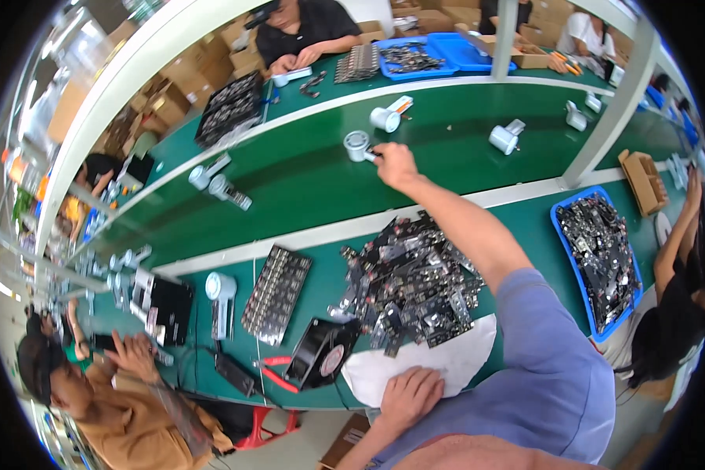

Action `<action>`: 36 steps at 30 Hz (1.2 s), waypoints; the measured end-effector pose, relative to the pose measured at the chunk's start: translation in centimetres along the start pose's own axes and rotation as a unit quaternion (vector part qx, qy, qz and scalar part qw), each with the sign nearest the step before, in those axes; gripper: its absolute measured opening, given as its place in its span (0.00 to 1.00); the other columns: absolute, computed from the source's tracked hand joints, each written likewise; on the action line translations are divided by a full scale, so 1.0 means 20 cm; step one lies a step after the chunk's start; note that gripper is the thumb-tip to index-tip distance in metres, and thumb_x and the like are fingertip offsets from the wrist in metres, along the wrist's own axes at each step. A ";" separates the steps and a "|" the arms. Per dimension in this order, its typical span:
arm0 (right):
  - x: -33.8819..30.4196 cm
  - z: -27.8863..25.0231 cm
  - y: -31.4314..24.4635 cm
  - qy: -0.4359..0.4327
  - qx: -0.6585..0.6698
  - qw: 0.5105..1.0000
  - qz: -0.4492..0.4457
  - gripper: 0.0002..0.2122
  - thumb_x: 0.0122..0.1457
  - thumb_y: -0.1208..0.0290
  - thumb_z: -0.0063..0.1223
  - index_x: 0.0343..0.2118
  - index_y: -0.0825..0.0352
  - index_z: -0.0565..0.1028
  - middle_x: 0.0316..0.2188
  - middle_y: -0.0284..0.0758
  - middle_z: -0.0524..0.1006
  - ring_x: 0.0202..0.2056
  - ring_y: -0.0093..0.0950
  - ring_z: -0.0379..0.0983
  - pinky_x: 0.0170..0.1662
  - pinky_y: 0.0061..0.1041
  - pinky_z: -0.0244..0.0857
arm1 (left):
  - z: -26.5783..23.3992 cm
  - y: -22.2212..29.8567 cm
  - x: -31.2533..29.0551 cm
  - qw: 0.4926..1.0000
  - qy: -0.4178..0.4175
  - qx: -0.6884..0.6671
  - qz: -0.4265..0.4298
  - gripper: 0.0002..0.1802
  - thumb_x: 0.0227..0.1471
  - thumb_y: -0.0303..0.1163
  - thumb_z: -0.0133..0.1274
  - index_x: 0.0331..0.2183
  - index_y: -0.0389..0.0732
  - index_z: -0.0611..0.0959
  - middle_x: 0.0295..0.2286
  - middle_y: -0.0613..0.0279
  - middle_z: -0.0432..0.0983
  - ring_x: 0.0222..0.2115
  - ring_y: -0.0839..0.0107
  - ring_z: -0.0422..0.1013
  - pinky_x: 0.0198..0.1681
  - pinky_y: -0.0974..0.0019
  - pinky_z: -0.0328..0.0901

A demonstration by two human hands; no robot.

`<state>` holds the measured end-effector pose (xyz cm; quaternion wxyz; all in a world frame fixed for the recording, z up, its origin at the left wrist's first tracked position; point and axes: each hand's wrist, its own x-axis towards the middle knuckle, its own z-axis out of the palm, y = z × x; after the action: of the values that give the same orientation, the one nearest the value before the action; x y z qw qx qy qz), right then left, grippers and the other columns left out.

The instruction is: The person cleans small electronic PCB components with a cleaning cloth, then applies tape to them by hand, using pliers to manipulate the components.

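My right hand (397, 166) reaches out over the green conveyor belt, its fingers closed around the handle end of a pale blue handheld device (357, 144). That device has a round, grille-like head, similar to a small fan. My left hand (412, 396) lies on a sheet of white paper (474, 350) at the near edge of the bench, fingers loosely extended with nothing seen in them. Just beyond the paper spreads a heap of small dark circuit boards (415, 274), under my right forearm. Another pale blue device (385, 119) sits on the belt just beyond my right hand.
Left of the heap are a board panel (278, 294), a black fan unit (321, 354) and red-handled pliers (280, 376). A blue tray (554, 223) of boards stands right. A white post (615, 106) rises beside the belt. Co-workers sit left (125, 407), right and across.
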<state>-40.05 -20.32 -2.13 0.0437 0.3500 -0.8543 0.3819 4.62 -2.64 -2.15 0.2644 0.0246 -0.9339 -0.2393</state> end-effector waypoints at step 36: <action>-1.64 -1.31 -0.27 -0.196 0.099 0.961 -0.171 0.16 0.63 0.72 0.63 0.54 0.68 0.79 0.46 0.45 0.83 0.47 0.43 0.80 0.52 0.40 0.74 | -0.12 0.02 0.05 0.994 -0.009 -0.045 -0.096 0.47 0.39 0.30 0.76 0.59 0.33 0.73 0.53 0.44 0.75 0.55 0.45 0.70 0.61 0.48 0.60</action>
<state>-17.15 13.59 8.48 -0.0942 0.5616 -0.7314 0.3753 5.03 -3.58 0.27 0.2324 0.0997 -0.9179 -0.3057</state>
